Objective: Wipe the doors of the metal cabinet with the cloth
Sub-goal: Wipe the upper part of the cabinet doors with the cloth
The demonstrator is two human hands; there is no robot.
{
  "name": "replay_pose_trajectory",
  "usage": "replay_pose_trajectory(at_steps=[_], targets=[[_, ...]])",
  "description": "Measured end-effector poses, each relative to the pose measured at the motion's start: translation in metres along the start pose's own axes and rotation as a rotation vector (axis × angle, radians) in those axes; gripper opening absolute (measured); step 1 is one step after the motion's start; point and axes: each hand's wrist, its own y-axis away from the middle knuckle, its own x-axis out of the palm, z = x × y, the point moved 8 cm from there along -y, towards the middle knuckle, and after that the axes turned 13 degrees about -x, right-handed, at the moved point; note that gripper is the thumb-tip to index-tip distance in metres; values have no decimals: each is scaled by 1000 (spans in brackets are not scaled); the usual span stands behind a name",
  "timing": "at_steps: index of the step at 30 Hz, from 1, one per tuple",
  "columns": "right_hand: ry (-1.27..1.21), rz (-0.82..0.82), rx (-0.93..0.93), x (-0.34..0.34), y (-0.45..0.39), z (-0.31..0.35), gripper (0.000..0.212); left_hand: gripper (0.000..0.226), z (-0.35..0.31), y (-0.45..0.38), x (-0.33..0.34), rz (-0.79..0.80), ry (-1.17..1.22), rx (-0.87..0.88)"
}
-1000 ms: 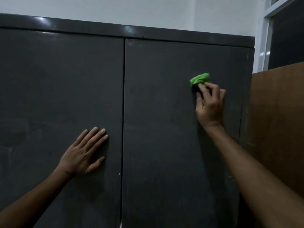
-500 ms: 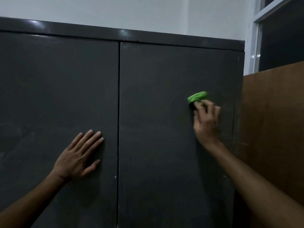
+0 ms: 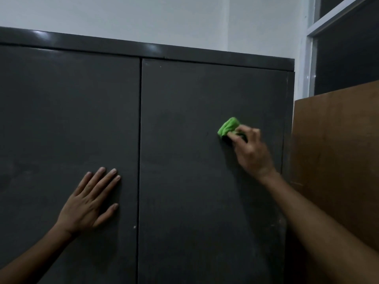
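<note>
**Under curled fingertips, a green cloth pressed to the right-hand door**

Under the curled fingers (image 3: 239, 136) of the right hand (image 3: 253, 154) sits a bunched green cloth (image 3: 228, 127), held against the right door (image 3: 194, 160) of the metal cabinet (image 3: 155, 49). The fingers bend down over the rear part of the cloth and grip it; the free end of the wad sticks out past the fingertips, up and to the left of them. Motion blur softens these fingers, so how the thumb lies cannot be told. From the knuckles the wrist and bare forearm run down and to the right, out of the lower right corner of the view.

Well to the left of that grip, and lower, the left hand (image 3: 90, 203) lies flat on the left door (image 3: 67, 130). Its fingers (image 3: 102, 181) are straight and slightly spread, pointing up and to the right, with the thumb angled out to the side; it holds nothing and only presses the panel. The fingertips stop just short of the dark vertical seam (image 3: 140, 160) between the two doors, which are both closed.

Above both hands runs the cabinet's glossy top edge, catching a few pale reflections, with a white wall (image 3: 164, 19) behind it. Beyond the right hand, past the cabinet's right side, a brown board (image 3: 336, 160) stands just beside the cabinet, and above it a white window frame (image 3: 309, 58) borders dark panes.
</note>
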Motion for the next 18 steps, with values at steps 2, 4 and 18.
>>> replay_pose_trajectory(at_steps=[2, 4, 18], targets=[[50, -78, 261, -13, 5, -46, 33, 75, -4, 2, 2, -28, 37, -66], [6, -227, 692, -21, 39, -66, 31, 77, -10, 5, 6, -53, 59, -123], [-127, -221, 465, -8, -128, -11, 36, 80, -10, 7, 11, -117, 35, -150]])
